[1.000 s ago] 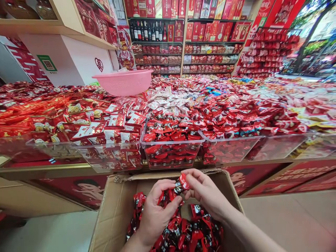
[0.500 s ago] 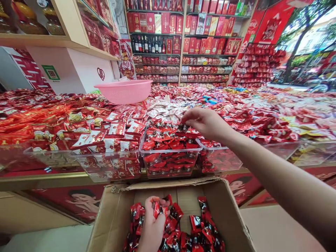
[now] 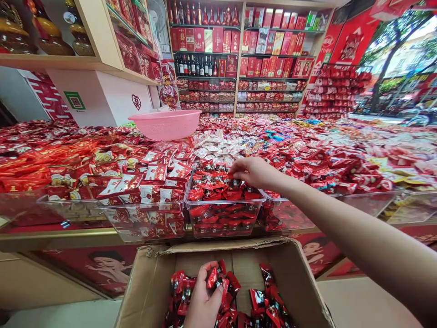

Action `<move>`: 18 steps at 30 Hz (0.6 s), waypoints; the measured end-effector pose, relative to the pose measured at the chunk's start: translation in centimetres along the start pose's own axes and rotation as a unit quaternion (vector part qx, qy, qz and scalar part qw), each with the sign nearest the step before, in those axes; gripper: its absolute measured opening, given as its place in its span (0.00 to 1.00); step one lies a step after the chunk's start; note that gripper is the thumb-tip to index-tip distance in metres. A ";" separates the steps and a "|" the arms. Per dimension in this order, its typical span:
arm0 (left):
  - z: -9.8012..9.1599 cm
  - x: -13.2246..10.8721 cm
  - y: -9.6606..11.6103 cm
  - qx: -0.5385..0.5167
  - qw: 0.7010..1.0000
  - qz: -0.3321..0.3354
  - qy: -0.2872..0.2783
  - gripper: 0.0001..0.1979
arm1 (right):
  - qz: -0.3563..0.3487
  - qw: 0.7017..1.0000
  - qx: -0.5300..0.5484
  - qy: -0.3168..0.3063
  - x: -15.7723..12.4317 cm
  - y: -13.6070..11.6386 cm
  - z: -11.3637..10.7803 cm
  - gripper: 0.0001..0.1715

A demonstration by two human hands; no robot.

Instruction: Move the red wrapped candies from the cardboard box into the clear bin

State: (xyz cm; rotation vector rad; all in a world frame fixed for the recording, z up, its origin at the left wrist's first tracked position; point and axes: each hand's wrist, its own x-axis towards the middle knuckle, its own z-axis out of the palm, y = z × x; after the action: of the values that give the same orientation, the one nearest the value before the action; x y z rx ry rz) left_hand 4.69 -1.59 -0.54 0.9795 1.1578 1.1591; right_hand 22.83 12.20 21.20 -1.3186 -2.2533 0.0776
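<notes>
Inside the cardboard box [image 3: 143, 282], my left hand [image 3: 204, 298] is curled around red-and-black wrapped candies [image 3: 212, 277]. More of the same loose candies [image 3: 269, 298] lie in the box below and to its right. My right hand [image 3: 251, 172] reaches over a clear plastic bin [image 3: 225, 200] heaped with matching red candies [image 3: 218, 214]. Its fingers are pinched at a small dark-and-red wrapped candy [image 3: 235, 183] on top of the heap, near the bin's back right. The fingertips partly hide that candy.
A pink plastic basket [image 3: 165, 125] rests on the sweets behind the bins. To the left stands a clear bin of red-and-white packets [image 3: 153, 193]. Heaps of white packets [image 3: 221, 145] lie behind. Shelves with boxes and bottles [image 3: 205, 64] line the back.
My right hand has moved slightly down and left, its fingertips now lower on the candies in the bin. My left hand still holds candies in the box. The view has shifted a little.
</notes>
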 end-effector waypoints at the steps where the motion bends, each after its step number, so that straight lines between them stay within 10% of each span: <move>1: 0.0 0.1 -0.1 -0.010 1.000 -0.001 -0.006 0.20 | 0.002 1.000 -0.008 -0.017 0.0 0.0 0.1 0.08; 14: -0.9 0.6 0.2 -0.024 0.998 -0.036 -0.041 0.25 | 0.017 0.987 -0.085 -0.135 0.3 0.5 -0.4 0.10; 18: -0.8 0.7 0.7 -0.089 0.995 -0.036 -0.039 0.20 | -0.028 0.992 -0.117 -0.041 -1.1 -0.6 -0.9 0.09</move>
State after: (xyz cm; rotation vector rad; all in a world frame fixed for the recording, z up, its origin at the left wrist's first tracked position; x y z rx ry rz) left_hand 3.77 -0.75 -0.13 0.8321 1.0019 1.1357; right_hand 23.19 10.75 21.72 -1.3915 -2.4255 -0.1607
